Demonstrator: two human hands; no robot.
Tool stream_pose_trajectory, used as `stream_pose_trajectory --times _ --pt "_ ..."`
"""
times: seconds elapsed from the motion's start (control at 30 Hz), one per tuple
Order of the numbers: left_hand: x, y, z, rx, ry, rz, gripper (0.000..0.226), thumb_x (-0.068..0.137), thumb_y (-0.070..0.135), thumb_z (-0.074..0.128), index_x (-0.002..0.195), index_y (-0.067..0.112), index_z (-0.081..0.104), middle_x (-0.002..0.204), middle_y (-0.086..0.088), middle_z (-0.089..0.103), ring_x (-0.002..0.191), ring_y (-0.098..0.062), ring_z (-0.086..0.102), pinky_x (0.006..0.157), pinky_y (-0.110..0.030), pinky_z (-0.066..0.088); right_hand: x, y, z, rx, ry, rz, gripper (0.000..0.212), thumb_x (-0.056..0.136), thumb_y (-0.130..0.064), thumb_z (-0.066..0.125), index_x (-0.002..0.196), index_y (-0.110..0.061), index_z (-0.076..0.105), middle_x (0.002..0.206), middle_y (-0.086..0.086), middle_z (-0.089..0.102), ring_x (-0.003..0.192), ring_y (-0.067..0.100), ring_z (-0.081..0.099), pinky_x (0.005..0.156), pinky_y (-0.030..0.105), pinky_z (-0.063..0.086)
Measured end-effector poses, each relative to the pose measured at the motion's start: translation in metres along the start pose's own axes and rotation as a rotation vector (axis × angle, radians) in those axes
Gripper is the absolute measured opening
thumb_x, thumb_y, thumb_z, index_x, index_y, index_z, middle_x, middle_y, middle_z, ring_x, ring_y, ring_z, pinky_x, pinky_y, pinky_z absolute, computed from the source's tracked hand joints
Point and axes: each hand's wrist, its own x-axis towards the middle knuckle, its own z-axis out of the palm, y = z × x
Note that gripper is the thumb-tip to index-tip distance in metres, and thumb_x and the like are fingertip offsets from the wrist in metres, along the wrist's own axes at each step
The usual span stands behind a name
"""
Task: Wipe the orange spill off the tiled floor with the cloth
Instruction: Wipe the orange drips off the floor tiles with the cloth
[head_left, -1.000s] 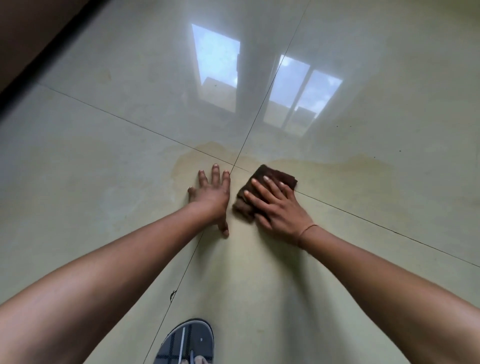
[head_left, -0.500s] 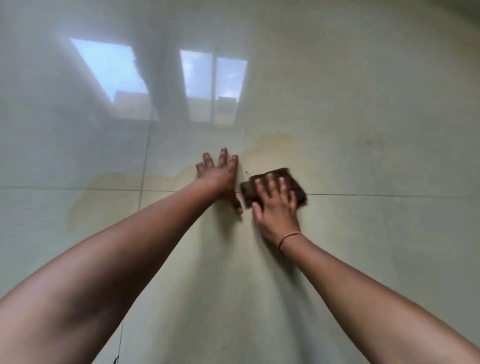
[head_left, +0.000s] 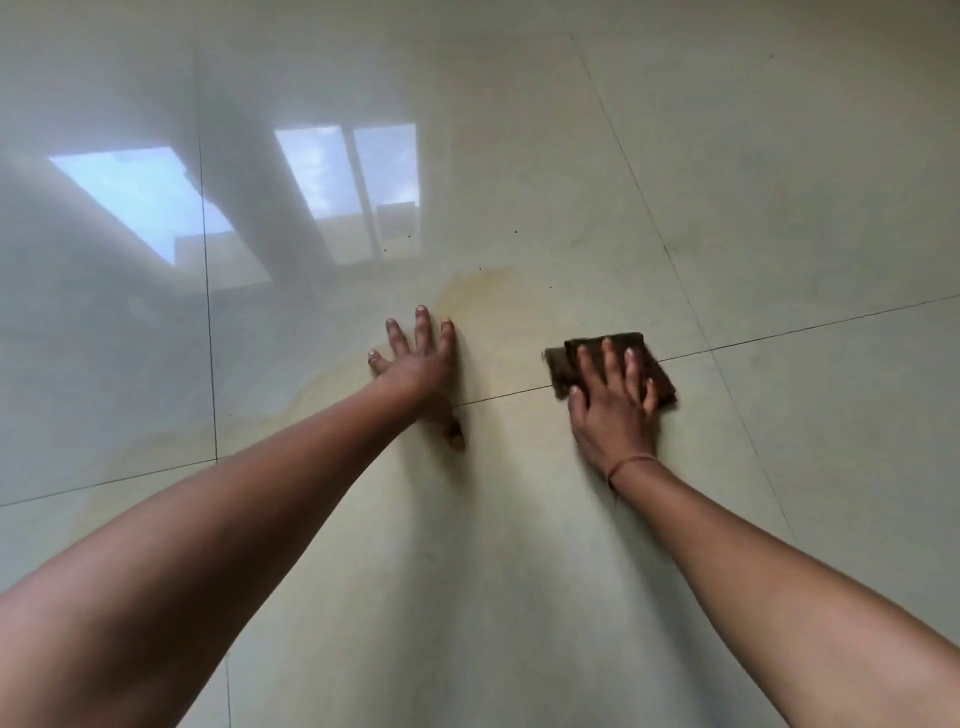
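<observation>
Flat right hand (head_left: 613, 415) presses the cloth (head_left: 665, 384) right of centre; better to sweep leftward across the orange spill (head_left: 483, 296), perhaps glare-faded, by the spread, empty left hand (head_left: 421, 369).

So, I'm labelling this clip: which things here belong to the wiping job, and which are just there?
Part of the job: brown cloth; right hand pressing it flat; orange spill; tiled floor.

Just there: left hand, flat on the floor; window reflections; wrist band.
</observation>
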Motion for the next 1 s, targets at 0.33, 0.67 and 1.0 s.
stream_pose_trajectory --times 0.33,0.67,1.0 --pt "0.002 0.001 0.0 -0.044 -0.001 0.003 0.159 0.049 0.043 0.094 0.15 0.02 -0.026 0.15 -0.01 -0.043 0.137 -0.048 -0.032 0.11 -0.071 0.001 -0.035 0.02 0.006 -0.016 -0.024 -0.412 0.06 0.083 -0.041 0.038 0.143 -0.032 0.039 0.154 0.002 0.031 0.142 0.025 0.022 0.109 0.054 0.023" --pt "0.007 -0.028 -0.008 -0.113 0.2 -0.036 0.157 0.041 0.059 0.09 0.153 0.024 -0.013 0.159 -0.006 -0.025 0.146 -0.038 -0.018 0.115 -0.063 0.003 0.024 -0.043 0.009 0.0 -0.026 -0.425 0.061 0.084 -0.042 0.034 0.144 -0.034 0.035 0.156 0.001 0.026 0.144 0.026 0.018 0.11 0.056 0.016" --pt "0.027 -0.069 -0.035 -0.238 0.061 -0.225 0.169 0.036 0.052 0.094 0.147 0.028 -0.03 0.148 -0.004 -0.047 0.138 -0.044 -0.033 0.105 -0.074 0.002 0.143 -0.145 -0.005 0.075 -0.063 -0.296 0.059 0.09 -0.035 0.046 0.146 -0.035 0.029 0.16 -0.001 0.013 0.146 0.025 0.002 0.113 0.056 0.001"
